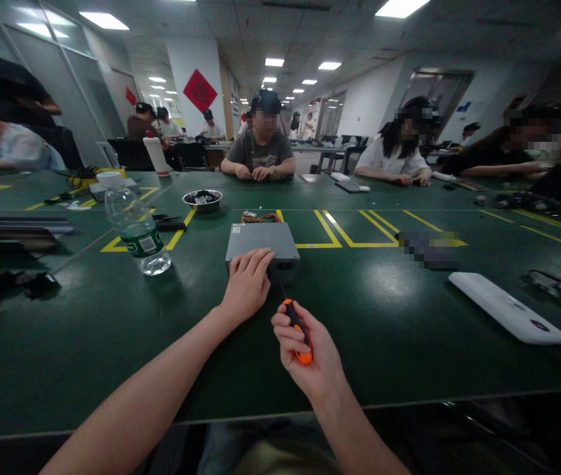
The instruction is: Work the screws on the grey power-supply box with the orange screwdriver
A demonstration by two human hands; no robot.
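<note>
In the middle of the table stands a grey metal computer power supply (pixel 264 239), its bundle of coloured wires at the far side. My left hand (pixel 248 284) holds it by the near edge, fingers resting on its top and thumb lower by the front face. An orange and black screwdriver (pixel 296 324) is in my right hand (pixel 305 346), the fingers wrapped round its handle. Its thin shaft points up and away, to the near face beside the power socket. Whether the tip touches a screw is too small to tell.
A water bottle (pixel 144 241) stands to the left, with a metal bowl (pixel 202 200) of small dark parts behind it. At right lie a white oblong device (pixel 508 309) and a dark flat object (pixel 426 249). Across the table (pixel 201 396), people sit working.
</note>
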